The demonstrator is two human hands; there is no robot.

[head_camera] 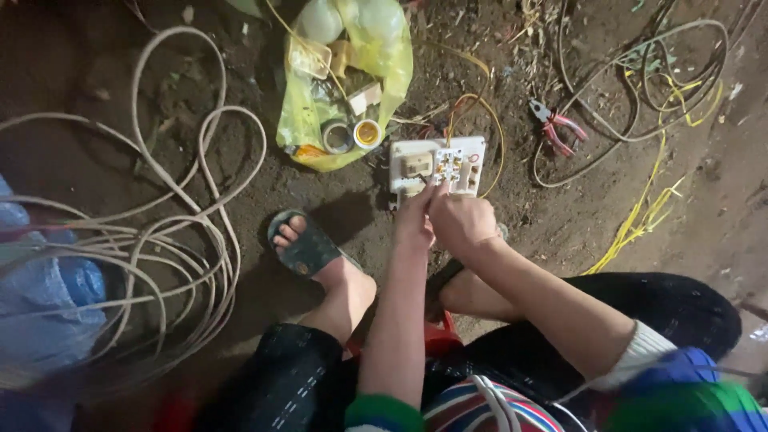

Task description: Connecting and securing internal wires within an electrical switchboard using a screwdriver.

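- Head view, centre: white rectangular plastic switch board (438, 164), lying flat on the bare earth floor (352, 200), back side up, with small terminals and coloured wire ends showing.
- Left hand (415, 218): reaches forward to the near edge of the switch board, fingertips touching it; whether its grip is clenched on anything cannot be told, as the fingers are bunched and partly hidden.
- Right hand (462, 222): just beside the left hand and touching it, fingers curled down at the board's near edge; what the grip holds, if anything, cannot be told.
- Thin yellow wire (490, 112): loops up from the far side of the switch board and back down on its right.
- Yellow translucent plastic bag (376, 56): lies open just left of the board, holding a grey tape roll (337, 136), a yellow tape roll (368, 133) and small fittings.
- Red-handled pliers (558, 128): on the floor, right of the board, apart from both hands.
- Thick pale cable coils (192, 232): spread over the floor at left.
- Yellow wire bundle (644, 212): strewn on the floor at right.
- Dark green sandal (306, 246): on the person's foot, left of the hands.
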